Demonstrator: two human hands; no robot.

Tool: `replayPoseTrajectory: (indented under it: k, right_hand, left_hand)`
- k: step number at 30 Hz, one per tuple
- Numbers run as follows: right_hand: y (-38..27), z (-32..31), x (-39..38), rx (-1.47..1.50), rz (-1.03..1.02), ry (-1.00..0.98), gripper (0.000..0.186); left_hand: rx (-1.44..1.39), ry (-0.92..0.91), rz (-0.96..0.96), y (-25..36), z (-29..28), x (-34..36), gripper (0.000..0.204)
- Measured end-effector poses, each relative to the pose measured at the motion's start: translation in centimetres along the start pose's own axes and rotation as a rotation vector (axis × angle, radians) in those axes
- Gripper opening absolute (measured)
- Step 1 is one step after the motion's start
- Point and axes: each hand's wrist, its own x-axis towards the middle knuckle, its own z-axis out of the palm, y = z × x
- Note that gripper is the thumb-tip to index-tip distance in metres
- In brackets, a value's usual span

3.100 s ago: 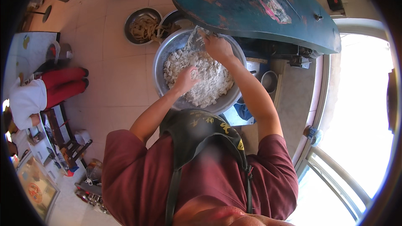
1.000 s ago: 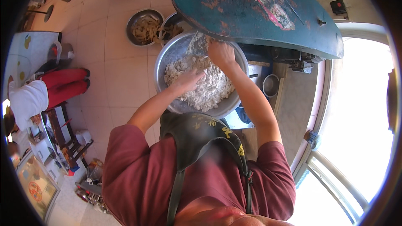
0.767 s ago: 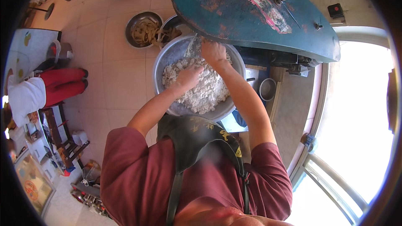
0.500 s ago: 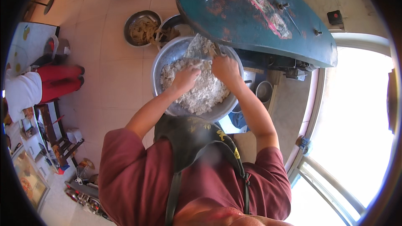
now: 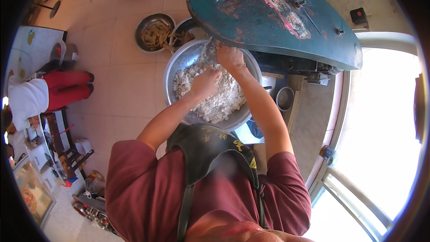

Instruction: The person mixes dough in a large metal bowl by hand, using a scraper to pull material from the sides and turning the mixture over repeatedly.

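A wide steel bowl (image 5: 169,80) in front of me holds a heap of crumbly, whitish floury dough (image 5: 215,105). My right hand (image 5: 230,57) is closed at the bowl's far side, gripping a flat, flour-coated grey scoop-like piece (image 5: 207,54); its exact kind is hard to make out. My left hand (image 5: 206,83) is over the middle of the dough with its fingers curled. Whether anything lies inside those fingers is hidden. Both forearms reach over the bowl's near side.
A worn green machine cover (image 5: 264,18) overhangs the bowl's far right. Beyond the bowl, a smaller bowl (image 5: 139,40) holds pale flat strips, beside another bowl (image 5: 178,28). A small metal pot (image 5: 285,98) stands at right. Another person (image 5: 67,90) is far left.
My right hand has moved slightly left and away from me, turning the grey piece so it looks narrower. My left hand has shifted a little right.
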Motion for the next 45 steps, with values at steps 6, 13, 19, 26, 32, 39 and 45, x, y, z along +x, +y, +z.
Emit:
replayPoseTrajectory:
  k: [6,13,19,26,32,39,45]
  right_hand:
    - [3.6,-1.1,-3.9,0.102,0.083,0.048,0.043]
    - [3.6,-1.4,-5.9,0.227,0.042,0.1,0.035]
    - [2.8,-1.3,-2.3,0.086,0.109,0.049,0.036]
    - [1.9,-2.6,-2.8,0.22,0.008,0.1,0.036]
    - [2.6,-1.7,-1.0,0.233,-0.09,0.222,0.034]
    - [2.8,0.2,2.0,0.087,-0.328,0.586,0.03]
    - [1.8,-3.7,-2.6,0.29,-0.001,0.1,0.033]
  left_hand:
    - [0.149,0.207,0.038,1.4,-3.2,6.4,0.047]
    - [0.138,0.279,0.151,0.3,-2.1,7.0,0.057]
    - [0.128,0.316,0.156,-0.4,-0.6,7.0,0.052]
    - [0.101,0.345,0.221,-0.8,-0.8,5.5,0.05]
    - [0.258,0.335,0.207,0.4,-3.0,4.0,0.042]
    - [0.337,0.27,0.257,-2.1,-0.7,7.6,0.024]
    - [0.463,0.303,0.325,-1.3,-2.3,6.5,0.019]
